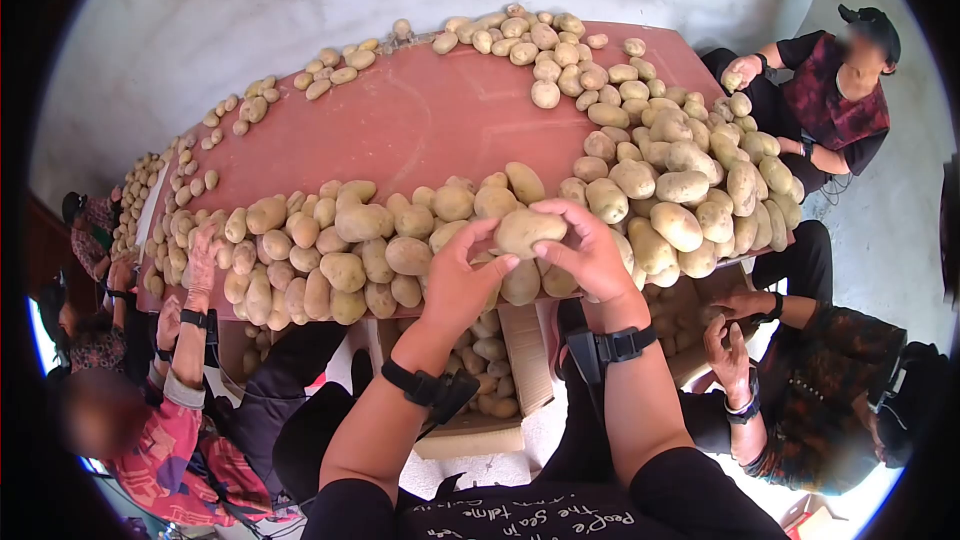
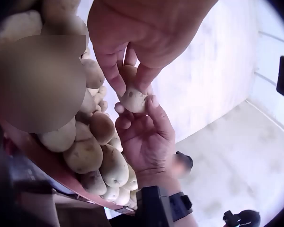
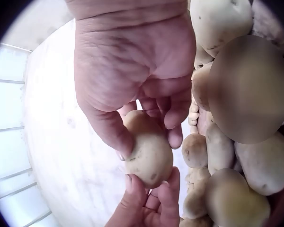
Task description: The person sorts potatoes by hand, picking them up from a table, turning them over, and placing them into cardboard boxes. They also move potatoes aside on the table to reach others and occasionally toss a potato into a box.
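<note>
Between both hands is a pale yellow potato (image 1: 530,232), raised over the near edge of the potato pile. My left hand (image 1: 465,275) pinches its left end with fingers and thumb. From the other side, my right hand (image 1: 590,255) grips it, thumb on the near face. Small dark spots mark the skin of this potato (image 3: 150,151) in the right wrist view. The left wrist view shows the left hand (image 2: 142,42) above the potato and the right hand (image 2: 146,146) below it.
Many potatoes (image 1: 680,187) lie heaped along the edges of a red table (image 1: 400,130). Below the near edge stands a cardboard box (image 1: 527,370) with potatoes inside. People sit on both sides; one person's hand (image 1: 203,258) reaches to the pile at left.
</note>
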Motion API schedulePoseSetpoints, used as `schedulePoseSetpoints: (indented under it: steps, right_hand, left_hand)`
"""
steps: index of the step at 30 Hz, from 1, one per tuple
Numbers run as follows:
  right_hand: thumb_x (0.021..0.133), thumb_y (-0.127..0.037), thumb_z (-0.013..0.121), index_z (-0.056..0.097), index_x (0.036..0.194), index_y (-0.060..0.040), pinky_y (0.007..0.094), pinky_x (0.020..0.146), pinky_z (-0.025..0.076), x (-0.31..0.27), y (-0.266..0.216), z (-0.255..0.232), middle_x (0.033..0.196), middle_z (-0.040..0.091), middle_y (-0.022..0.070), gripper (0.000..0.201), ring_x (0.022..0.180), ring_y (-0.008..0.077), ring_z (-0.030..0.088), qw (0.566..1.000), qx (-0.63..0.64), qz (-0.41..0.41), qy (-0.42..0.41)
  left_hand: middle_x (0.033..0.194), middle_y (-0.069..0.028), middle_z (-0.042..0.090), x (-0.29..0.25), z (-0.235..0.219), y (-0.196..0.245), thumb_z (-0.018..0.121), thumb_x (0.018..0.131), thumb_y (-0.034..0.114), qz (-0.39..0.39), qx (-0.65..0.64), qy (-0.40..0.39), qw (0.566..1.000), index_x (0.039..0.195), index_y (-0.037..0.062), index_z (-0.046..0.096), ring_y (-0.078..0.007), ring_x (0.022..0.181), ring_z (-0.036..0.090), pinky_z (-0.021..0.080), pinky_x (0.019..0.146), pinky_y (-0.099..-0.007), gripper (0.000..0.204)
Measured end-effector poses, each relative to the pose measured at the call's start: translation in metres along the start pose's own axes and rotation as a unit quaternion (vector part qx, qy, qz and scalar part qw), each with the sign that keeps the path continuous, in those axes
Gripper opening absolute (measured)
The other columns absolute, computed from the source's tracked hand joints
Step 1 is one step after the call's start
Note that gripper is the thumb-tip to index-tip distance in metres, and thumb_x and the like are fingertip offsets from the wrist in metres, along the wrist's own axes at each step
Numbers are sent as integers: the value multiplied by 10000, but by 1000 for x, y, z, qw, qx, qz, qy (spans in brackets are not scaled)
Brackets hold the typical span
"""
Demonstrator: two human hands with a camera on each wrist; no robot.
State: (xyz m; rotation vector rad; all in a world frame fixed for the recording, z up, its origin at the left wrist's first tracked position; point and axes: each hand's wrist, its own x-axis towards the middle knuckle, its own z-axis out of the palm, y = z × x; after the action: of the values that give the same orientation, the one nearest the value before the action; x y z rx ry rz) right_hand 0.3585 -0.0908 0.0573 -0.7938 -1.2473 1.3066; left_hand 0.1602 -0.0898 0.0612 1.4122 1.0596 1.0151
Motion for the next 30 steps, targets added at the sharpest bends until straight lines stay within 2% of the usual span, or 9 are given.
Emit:
schedulePoseSetpoints:
  steps: [3, 6, 8, 14, 17, 20, 24, 27, 30]
  right_hand:
    - [859, -8, 696, 509, 1257, -27, 294, 949, 468, 5, 4, 0, 1166, 571, 57, 440, 1099, 145, 553, 989, 16, -78, 126]
    - [860, -31, 702, 497, 1245, -2, 304, 943, 472, 14, 12, -7, 1157, 567, 93, 437, 1107, 162, 548, 955, -67, -134, 257]
    - [841, -27, 709, 509, 1230, 0, 323, 944, 475, 13, 22, -10, 1161, 578, 115, 437, 1098, 199, 567, 940, -131, -134, 284]
    - [767, -10, 727, 557, 1182, -8, 396, 951, 473, 17, 19, 4, 1197, 576, 180, 449, 1086, 352, 574, 864, -388, -142, 289]
    - [767, -1, 713, 567, 1178, -12, 401, 942, 476, 23, 22, 10, 1175, 582, 192, 437, 1092, 387, 560, 841, -430, -132, 300]
    - [803, -20, 675, 583, 1170, -28, 448, 992, 435, 27, 25, 16, 1169, 597, 173, 378, 1111, 376, 556, 829, -470, -131, 273]
    - [856, -71, 616, 620, 1138, -60, 580, 1095, 283, 26, 37, 23, 1186, 619, 120, 283, 1118, 325, 574, 785, -575, -80, 213]
    - [866, -109, 611, 644, 1105, -76, 644, 1120, 159, 28, 40, 22, 1175, 639, 84, 243, 1108, 289, 593, 800, -552, -65, 225]
    - [859, -90, 614, 645, 1083, -62, 606, 1086, 253, 28, 40, 21, 1149, 648, 103, 228, 1059, 313, 608, 814, -527, -79, 231]
  left_hand:
    - [1188, -114, 602, 3, 2, 4, 724, 796, 17, 60, 110, 43, 991, 1256, 26, 562, -209, 1126, 567, 510, 889, -327, 488]
    - [1148, -139, 607, 5, 4, 3, 736, 741, 26, 160, 302, 66, 938, 1196, 42, 594, -273, 1087, 575, 507, 864, -355, 477]
    - [1140, -126, 585, 8, 14, -1, 738, 730, 47, 223, 446, 41, 866, 1187, 50, 588, -279, 1071, 564, 492, 899, -382, 482]
    - [982, -92, 544, 31, 41, -30, 753, 664, 121, 240, 598, 4, 765, 1035, 67, 598, -266, 950, 555, 488, 798, -390, 405]
    - [908, -60, 522, 33, 43, -32, 590, 760, 127, 266, 626, 19, 733, 976, 84, 582, -220, 921, 544, 484, 713, -330, 220]
    - [953, -87, 535, 32, 38, -36, 662, 680, 88, 286, 587, 19, 757, 993, 64, 581, -260, 920, 547, 490, 748, -356, 324]
    - [965, -90, 546, 21, 22, -27, 611, 733, 86, 310, 523, -7, 794, 979, 64, 568, -264, 933, 557, 492, 756, -352, 251]
    - [982, -80, 556, 13, 12, -34, 598, 751, 90, 369, 479, -15, 796, 970, 76, 567, -264, 956, 571, 487, 791, -359, 221]
    - [1024, -82, 584, -1, 7, -33, 613, 736, 65, 366, 465, -58, 804, 957, 68, 581, -272, 970, 582, 482, 839, -383, 223]
